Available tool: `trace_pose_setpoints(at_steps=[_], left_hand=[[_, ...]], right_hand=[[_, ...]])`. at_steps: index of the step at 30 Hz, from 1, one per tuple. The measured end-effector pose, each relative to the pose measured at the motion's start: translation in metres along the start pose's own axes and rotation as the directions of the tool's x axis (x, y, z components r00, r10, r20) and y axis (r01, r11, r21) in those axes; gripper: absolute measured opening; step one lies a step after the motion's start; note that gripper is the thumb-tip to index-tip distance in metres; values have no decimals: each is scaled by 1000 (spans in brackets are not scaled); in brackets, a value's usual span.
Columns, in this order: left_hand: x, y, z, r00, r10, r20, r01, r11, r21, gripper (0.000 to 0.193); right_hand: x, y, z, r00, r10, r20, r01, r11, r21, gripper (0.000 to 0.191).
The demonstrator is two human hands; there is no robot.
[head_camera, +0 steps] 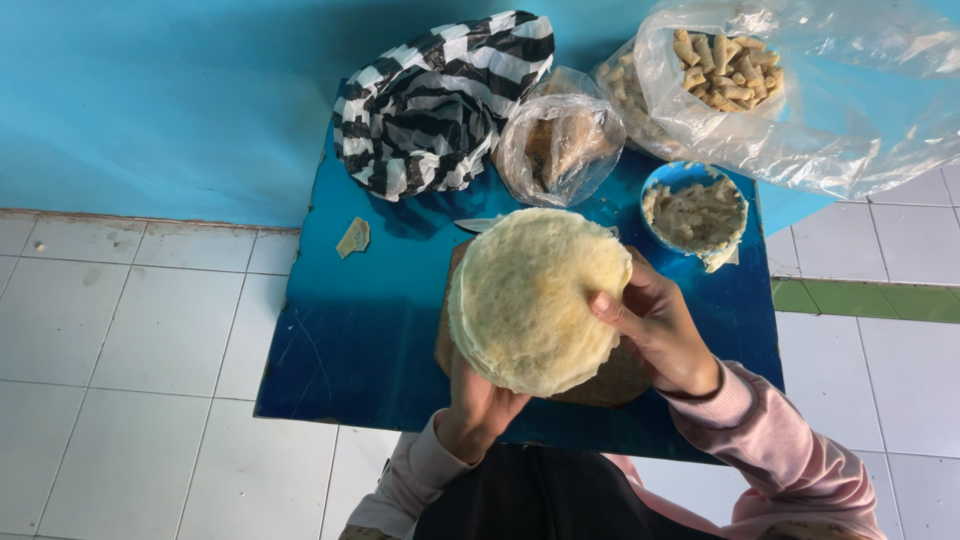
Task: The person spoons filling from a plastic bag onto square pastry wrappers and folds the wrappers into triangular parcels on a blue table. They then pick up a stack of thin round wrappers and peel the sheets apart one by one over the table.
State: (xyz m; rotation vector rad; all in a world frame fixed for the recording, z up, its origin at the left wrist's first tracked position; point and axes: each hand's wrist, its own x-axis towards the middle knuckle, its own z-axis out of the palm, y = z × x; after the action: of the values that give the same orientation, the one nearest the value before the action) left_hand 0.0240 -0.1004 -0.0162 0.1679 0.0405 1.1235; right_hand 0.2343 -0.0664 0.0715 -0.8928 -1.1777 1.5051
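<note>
Pale yellow stack of round wrappers (535,298) sits lifted between your two hands, tilted up toward you over a brown wooden board (610,380) on the blue worktop (350,340). Your left hand (478,405) is under the stack's near edge, mostly hidden, fingers out of view behind it. Your right hand (660,335) clamps the stack's right edge, thumb pressed on the top face, other fingers behind. Hands are apart, one at each side of the stack, both closed on it. Pink sleeves at both wrists.

Beyond the stack, at the worktop's far edge: a black-and-white striped plastic bag (440,100) on the left, a small clear bag (560,140) with something brownish in the middle, touching the striped one. Far right, a big clear bag of fried rolls (730,75), partly hanging off the worktop. Just beside your right hand, a blue bowl of pale filling (695,210). A knife tip (478,225) pokes out from behind the stack's far left edge. Small torn wrapper scrap (352,238) lies alone on the worktop, well left of the stack. White tiled floor (120,340) all round, blue wall (150,100) behind.
</note>
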Motion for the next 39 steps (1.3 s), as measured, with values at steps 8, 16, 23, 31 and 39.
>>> trace_pose_setpoints(at_steps=[8,16,23,31,39], left_hand=[[3,-17,-14,988,-6,152,28,990,-141,65],[13,-30,-10,1000,8,10,-7,993,-120,62],[9,-48,-21,997,81,20,-83,986,146,58],[5,-67,-40,990,138,31,-141,955,260,56],[5,-68,-37,992,119,-31,-111,976,189,52]], right_hand=[[3,4,-5,989,-139,48,147,933,-329,53],[-2,-11,17,775,-603,189,424,274,-863,64],[-22,-4,35,764,-533,363,592,357,-722,38],[-24,11,34,742,-555,376,621,360,-696,30],[-28,7,38,688,-596,415,599,143,-788,28]])
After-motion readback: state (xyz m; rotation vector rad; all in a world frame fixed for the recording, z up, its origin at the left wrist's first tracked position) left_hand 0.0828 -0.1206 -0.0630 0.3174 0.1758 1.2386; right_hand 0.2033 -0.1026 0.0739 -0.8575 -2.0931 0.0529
